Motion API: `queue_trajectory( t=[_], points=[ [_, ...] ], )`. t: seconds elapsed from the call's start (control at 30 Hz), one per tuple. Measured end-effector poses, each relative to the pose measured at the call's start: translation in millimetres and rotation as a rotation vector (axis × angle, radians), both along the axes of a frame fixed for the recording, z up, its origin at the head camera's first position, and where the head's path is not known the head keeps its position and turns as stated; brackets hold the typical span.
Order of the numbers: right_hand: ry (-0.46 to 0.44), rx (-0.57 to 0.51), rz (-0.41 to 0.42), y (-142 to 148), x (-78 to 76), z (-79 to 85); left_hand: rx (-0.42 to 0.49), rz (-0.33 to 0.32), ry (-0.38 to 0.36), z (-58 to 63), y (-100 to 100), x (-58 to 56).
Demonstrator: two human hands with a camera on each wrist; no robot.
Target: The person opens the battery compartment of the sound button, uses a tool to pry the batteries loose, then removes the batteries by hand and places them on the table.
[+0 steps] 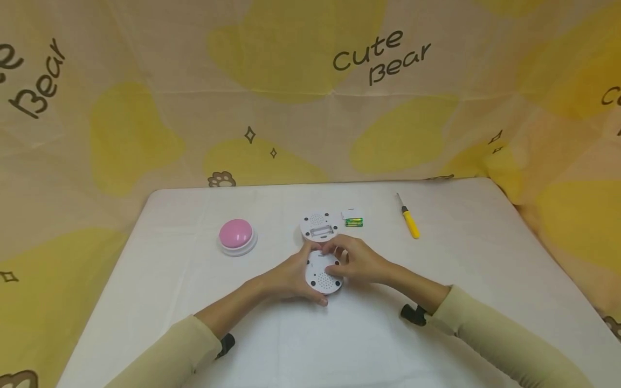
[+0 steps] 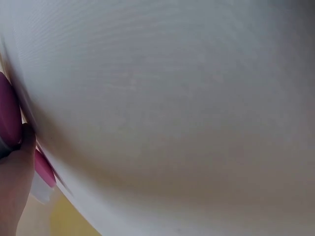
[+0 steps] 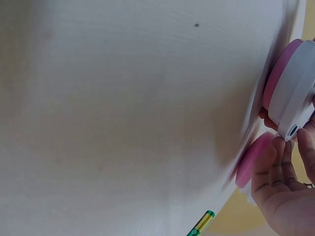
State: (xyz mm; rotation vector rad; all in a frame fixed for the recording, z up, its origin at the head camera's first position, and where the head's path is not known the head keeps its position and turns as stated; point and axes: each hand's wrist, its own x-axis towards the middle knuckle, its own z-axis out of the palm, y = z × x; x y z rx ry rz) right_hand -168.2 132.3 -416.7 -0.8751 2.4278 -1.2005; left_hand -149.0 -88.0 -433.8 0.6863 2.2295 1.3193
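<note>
As a left hand [image 1: 292,276] grips an upturned pink-and-white push button [image 1: 321,279], a right hand [image 1: 361,260] pinches it

While the left hand curls round the left side of the pink-and-white push button, thumb along the near edge and fingers at the far one, the right hand has its thumb on the white underside and its bent fingers at the far rim. Round black feet and a cluster of speaker holes show on that underside; the right wrist view shows the pink dome on the opposite face. Held above the middle of the white table [image 1: 485,237], it is in front of a second push button [image 1: 316,220], which also lies underside up, its battery compartment [image 1: 321,231] open towards the camera.

Just to the right of that one lie a white battery cover [image 1: 349,213] and, at its near edge, green-and-gold batteries [image 1: 354,222] side by side. Further right is a screwdriver [image 1: 410,222], yellow handle towards the person and shaft pointing away. To the left, well apart from the hands, a third push button [image 1: 235,234] sits upright on its white base, pink dome on top. Behind the table hangs a cream cloth [image 1: 310,124] with yellow patches and "Cute Bear" lettering.
</note>
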Motion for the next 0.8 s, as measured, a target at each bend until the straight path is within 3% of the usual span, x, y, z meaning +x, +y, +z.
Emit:
queue_trajectory(
  t=[0.8],
  points=[
    [-0.038, 0.046, -0.021, -4.0, 1.2, -0.6, 0.005, -0.039, -0.018, -3.2, -4.7, -6.1]
  ],
)
